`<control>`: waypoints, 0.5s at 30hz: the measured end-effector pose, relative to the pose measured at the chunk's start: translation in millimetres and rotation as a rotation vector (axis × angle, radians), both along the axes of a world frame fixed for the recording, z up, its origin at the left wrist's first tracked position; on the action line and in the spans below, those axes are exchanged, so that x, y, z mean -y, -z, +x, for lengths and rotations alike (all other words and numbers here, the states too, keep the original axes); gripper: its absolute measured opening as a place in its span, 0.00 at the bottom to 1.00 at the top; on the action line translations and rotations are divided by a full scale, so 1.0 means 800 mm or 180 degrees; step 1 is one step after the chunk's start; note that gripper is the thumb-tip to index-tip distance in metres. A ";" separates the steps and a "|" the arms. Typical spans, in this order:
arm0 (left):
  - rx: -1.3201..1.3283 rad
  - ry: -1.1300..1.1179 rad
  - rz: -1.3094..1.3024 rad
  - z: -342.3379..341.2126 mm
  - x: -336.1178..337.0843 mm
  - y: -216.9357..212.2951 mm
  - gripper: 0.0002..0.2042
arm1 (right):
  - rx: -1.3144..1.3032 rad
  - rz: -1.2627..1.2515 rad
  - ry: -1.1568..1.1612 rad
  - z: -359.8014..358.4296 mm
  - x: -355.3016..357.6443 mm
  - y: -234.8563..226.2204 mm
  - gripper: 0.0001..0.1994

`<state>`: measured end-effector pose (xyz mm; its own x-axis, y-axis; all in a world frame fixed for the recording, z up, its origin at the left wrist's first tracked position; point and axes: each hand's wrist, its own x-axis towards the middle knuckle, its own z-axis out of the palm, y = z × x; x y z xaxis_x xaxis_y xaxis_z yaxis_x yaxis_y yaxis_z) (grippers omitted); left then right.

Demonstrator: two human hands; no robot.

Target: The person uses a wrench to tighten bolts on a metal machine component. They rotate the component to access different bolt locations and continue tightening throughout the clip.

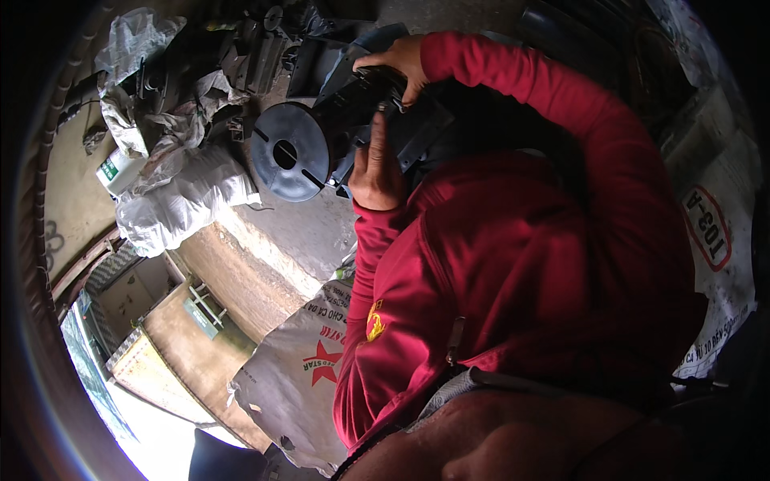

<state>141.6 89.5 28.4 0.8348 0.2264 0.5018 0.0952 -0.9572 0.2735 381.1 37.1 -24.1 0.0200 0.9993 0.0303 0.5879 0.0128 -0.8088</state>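
Dark mechanical assembly (423, 131): one, before the torso, slotted grey disc (311, 152) at its left. Right hand (407, 62): thumb and fingers spread over it; grip unclear. Left hand (377, 180): index straight, others curled; pinch unclear. Advisable: right steadying, left fingertip square-on.
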 end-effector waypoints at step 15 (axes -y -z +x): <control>0.0102 -0.0079 -0.0202 0.056 -0.028 0.038 0.11 | 0.0110 0.0126 0.0003 0.000 0.000 -0.001 0.46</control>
<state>186.2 112.3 -1.6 0.8123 0.2789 0.5122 0.1088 -0.9353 0.3367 381.0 37.0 -23.4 0.0191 0.9973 0.0707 0.6154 0.0440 -0.7870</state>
